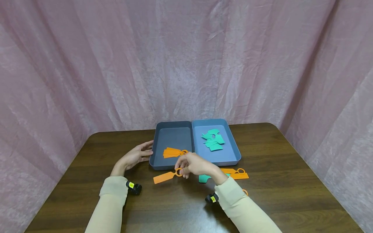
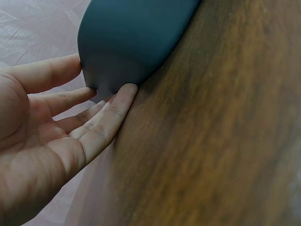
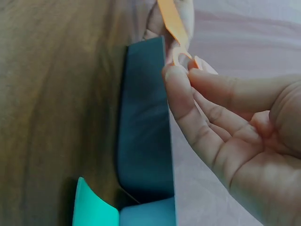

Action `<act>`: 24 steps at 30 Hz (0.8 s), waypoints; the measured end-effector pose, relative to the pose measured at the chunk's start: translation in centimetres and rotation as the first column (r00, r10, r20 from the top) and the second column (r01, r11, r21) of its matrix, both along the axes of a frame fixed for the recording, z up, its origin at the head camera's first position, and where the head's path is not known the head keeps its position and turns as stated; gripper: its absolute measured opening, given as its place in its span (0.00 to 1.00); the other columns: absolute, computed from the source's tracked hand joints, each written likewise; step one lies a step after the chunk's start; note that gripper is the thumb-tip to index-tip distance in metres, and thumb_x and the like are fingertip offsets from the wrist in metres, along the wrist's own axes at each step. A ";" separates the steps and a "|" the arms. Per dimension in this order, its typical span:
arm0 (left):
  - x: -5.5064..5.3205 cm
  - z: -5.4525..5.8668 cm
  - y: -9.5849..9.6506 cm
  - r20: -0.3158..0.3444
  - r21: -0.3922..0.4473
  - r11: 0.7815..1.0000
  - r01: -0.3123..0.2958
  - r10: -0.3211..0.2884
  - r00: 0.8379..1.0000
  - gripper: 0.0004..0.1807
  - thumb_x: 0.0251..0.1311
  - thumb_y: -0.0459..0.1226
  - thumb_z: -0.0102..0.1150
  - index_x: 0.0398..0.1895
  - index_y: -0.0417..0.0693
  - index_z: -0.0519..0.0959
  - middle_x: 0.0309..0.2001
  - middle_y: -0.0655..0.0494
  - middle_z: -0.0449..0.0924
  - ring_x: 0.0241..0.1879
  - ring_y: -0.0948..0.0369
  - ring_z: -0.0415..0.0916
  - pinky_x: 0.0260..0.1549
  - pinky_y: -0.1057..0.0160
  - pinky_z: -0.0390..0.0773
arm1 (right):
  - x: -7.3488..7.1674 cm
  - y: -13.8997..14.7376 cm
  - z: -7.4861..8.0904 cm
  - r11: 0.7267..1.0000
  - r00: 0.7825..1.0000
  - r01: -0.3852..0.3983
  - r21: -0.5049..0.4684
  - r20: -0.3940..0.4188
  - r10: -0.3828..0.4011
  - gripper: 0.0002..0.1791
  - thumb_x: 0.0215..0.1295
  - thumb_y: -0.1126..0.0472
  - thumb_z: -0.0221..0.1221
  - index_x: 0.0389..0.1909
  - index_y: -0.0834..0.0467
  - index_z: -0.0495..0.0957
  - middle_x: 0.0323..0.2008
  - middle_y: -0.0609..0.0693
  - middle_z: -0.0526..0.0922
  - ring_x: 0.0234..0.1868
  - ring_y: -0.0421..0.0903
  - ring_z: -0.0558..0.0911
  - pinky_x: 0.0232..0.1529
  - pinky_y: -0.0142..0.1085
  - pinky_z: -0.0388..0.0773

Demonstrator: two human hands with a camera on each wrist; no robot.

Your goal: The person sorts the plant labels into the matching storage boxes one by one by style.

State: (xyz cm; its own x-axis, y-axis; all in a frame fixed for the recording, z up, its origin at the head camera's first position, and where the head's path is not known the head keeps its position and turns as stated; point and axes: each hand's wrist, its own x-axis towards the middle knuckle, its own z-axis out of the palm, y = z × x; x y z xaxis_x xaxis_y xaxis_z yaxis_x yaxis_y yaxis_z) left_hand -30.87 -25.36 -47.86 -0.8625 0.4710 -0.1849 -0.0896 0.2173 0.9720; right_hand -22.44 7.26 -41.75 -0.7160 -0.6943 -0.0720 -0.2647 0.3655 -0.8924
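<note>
Right hand (image 1: 194, 164) pinches an orange tag (image 1: 164, 177) by its ring, near six o'clock of the dark tray (image 1: 175, 134)
Only the left wrist view shows clearly the left hand (image 2: 51, 136), fingers extended, touching this tray's outer wall; at three o'clock stands the blue tray (image 1: 230, 155), with green pieces (image 1: 219, 139); the right forearm (image 1: 220, 178) partly hides loose pieces (image 1: 240, 176) at its six o'clock, and the right sleeve (image 1: 242, 207) leaves one orange ring (image 1: 245, 192) visible

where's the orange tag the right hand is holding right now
In the head view, the held orange tag is just left of centre, its ring pinched by the right hand, with the dark tray just beyond it.
</note>
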 end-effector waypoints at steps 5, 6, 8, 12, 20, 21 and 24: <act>0.1 0.0 -0.2 0.005 -0.001 1.000 0.000 0.000 1.000 0.38 0.80 0.32 0.48 0.85 0.43 0.43 0.82 0.36 0.43 0.78 0.37 0.52 0.72 0.38 0.63 | -0.6 0.5 0.5 0.994 0.996 0.091 -0.058 0.001 -0.091 0.08 0.72 0.75 0.60 0.47 0.68 0.83 0.35 0.61 0.87 0.31 0.59 0.86 0.42 0.56 0.87; 0.2 0.0 -0.2 0.005 -0.001 1.000 0.000 0.000 1.000 0.38 0.80 0.32 0.48 0.85 0.43 0.43 0.82 0.35 0.43 0.78 0.37 0.51 0.72 0.38 0.63 | -0.7 0.6 0.6 0.992 0.994 0.108 -0.070 -0.003 -0.109 0.08 0.72 0.75 0.60 0.48 0.68 0.83 0.35 0.61 0.87 0.30 0.56 0.86 0.41 0.55 0.87; 0.2 0.1 -0.3 0.003 0.000 1.000 0.002 -0.002 1.000 0.38 0.80 0.32 0.48 0.85 0.43 0.43 0.82 0.35 0.43 0.78 0.37 0.51 0.72 0.38 0.64 | -0.8 0.7 0.8 0.985 0.989 0.146 -0.090 -0.015 -0.148 0.08 0.71 0.74 0.60 0.48 0.68 0.83 0.35 0.61 0.87 0.29 0.52 0.85 0.39 0.53 0.88; 0.2 0.2 -0.3 -0.001 0.002 1.000 0.003 -0.003 1.000 0.38 0.80 0.33 0.48 0.85 0.42 0.43 0.82 0.35 0.43 0.78 0.37 0.51 0.72 0.39 0.65 | -1.2 0.8 0.9 0.970 0.973 0.220 -0.108 -0.043 -0.226 0.09 0.70 0.75 0.61 0.48 0.68 0.84 0.33 0.60 0.86 0.29 0.54 0.85 0.37 0.53 0.88; 0.2 0.1 -0.3 0.002 0.003 1.000 0.002 -0.002 1.000 0.38 0.80 0.32 0.47 0.85 0.43 0.43 0.82 0.35 0.44 0.77 0.38 0.54 0.72 0.38 0.63 | -2.9 0.9 1.7 0.956 0.962 0.264 -0.125 -0.032 -0.270 0.11 0.70 0.76 0.60 0.51 0.70 0.83 0.36 0.65 0.86 0.36 0.68 0.85 0.39 0.55 0.87; 0.2 0.1 -0.3 0.004 0.003 1.000 0.003 -0.003 1.000 0.38 0.80 0.32 0.48 0.85 0.43 0.43 0.82 0.35 0.44 0.77 0.38 0.54 0.72 0.38 0.63 | -3.1 0.9 1.9 0.954 0.960 0.273 -0.120 -0.036 -0.279 0.11 0.70 0.76 0.60 0.51 0.69 0.83 0.37 0.66 0.86 0.36 0.68 0.85 0.39 0.53 0.88; 0.1 0.1 -0.3 0.009 0.007 1.000 0.001 -0.001 1.000 0.38 0.80 0.33 0.49 0.85 0.43 0.43 0.82 0.35 0.44 0.77 0.38 0.55 0.72 0.38 0.63 | -4.0 1.0 2.5 0.948 0.950 0.302 -0.104 -0.048 -0.308 0.11 0.71 0.75 0.60 0.51 0.68 0.84 0.39 0.67 0.86 0.34 0.63 0.86 0.36 0.44 0.88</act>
State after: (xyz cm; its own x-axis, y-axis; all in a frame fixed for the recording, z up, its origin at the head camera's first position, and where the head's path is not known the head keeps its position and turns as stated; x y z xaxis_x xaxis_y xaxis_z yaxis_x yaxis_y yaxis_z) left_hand -30.75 -25.64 -47.80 -0.8603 0.4733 -0.1894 -0.0980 0.2110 0.9726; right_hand -26.45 8.24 -39.25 -0.8956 -0.4435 0.0354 -0.2106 0.3526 -0.9117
